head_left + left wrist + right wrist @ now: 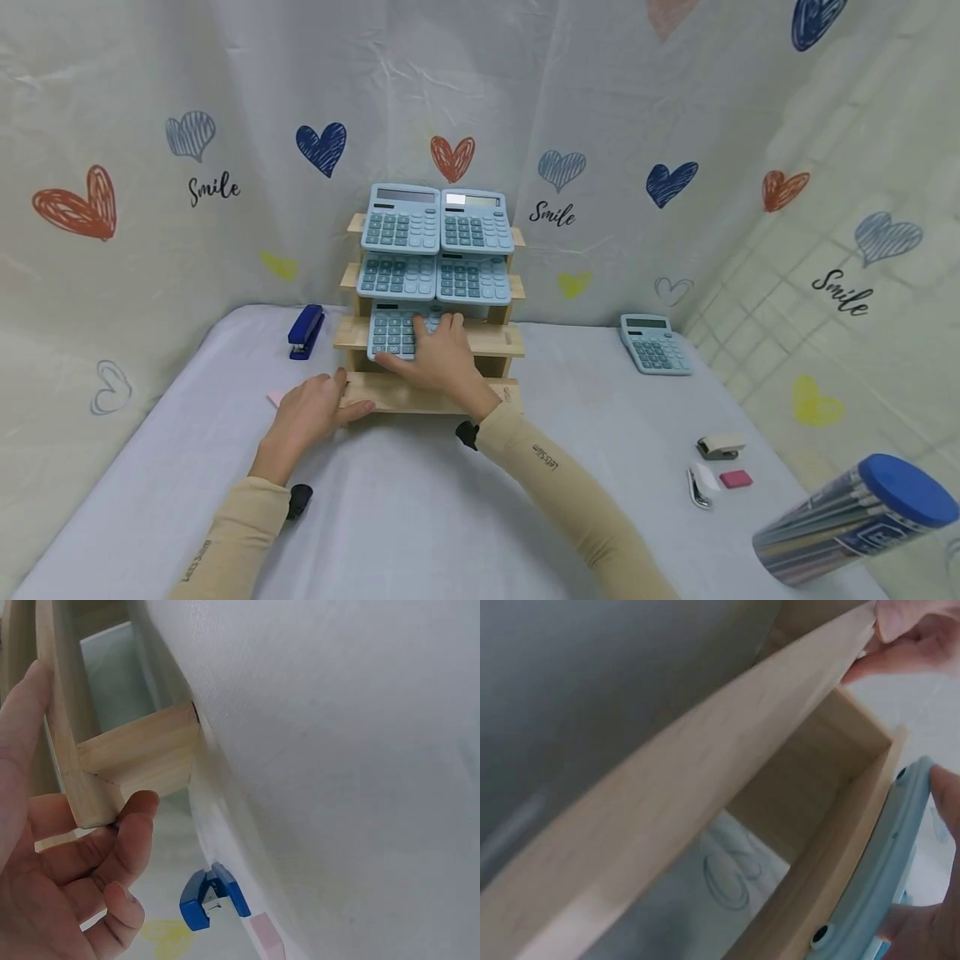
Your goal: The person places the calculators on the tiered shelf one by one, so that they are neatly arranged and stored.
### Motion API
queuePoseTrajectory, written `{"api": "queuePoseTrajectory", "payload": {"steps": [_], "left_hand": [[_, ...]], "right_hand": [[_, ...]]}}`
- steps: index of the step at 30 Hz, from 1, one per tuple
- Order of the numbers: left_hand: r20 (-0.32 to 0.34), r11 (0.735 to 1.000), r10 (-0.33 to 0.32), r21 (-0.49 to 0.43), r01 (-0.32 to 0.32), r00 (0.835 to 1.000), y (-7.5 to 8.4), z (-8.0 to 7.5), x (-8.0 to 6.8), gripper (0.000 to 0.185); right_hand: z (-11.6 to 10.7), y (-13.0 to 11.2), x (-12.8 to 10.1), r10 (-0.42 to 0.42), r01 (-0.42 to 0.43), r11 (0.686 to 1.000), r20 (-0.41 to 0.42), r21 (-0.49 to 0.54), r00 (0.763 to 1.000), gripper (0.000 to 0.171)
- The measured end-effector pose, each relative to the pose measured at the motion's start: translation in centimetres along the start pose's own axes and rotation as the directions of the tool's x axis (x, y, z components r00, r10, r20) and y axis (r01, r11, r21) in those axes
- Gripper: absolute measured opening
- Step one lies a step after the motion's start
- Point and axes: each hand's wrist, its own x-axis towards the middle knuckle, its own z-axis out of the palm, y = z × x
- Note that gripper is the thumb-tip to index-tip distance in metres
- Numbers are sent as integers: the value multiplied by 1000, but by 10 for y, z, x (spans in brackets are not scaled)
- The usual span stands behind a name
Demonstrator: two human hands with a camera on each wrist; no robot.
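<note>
A stepped wooden rack [491, 339] stands at the far side of the table. Two light-blue calculators [401, 218] lean side by side on its top tier, and another pair [474, 279] on the tier below. One more calculator [392, 336] sits at the left of the third tier. My right hand [442, 358] holds it, thumb at its lower edge and fingers over its face; the palm side is partly hidden. With the left hand [306, 413] I grip the left end of the lowest board, fingers round its corner [97, 814].
A blue stapler [306, 332] and a partly hidden pink piece [275, 398] lie left of the rack. To the right are another calculator [655, 344], two small staplers [720, 447], a pink eraser [736, 479] and a blue-lidded tub of pencils [840, 525].
</note>
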Motion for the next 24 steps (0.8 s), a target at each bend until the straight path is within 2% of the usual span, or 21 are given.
{"api": "queuePoseTrajectory", "payload": {"steps": [7,11,17,20,24], "left_hand": [[-40,1000,13,-7,-13,999,0,0,-1,72],[-49,1000,20,-4,-21,999,0,1,-1,69],[-29,1000,7,11,-7,1000,1,0,1,69],[-14,1000,2,20,-2,1000,2,0,1,70],[3,1000,-2,29,2,1000,2,-1,1,72]], "right_hand": [[6,-23,8,26,-30,996,-53,-87,998,104],[8,-22,7,43,-46,998,-64,-38,997,103],[7,5,-10,22,-16,987,-39,157,999,100],[7,26,-24,6,0,982,-34,191,999,93],[9,63,-42,29,-21,976,-35,215,999,79]]}}
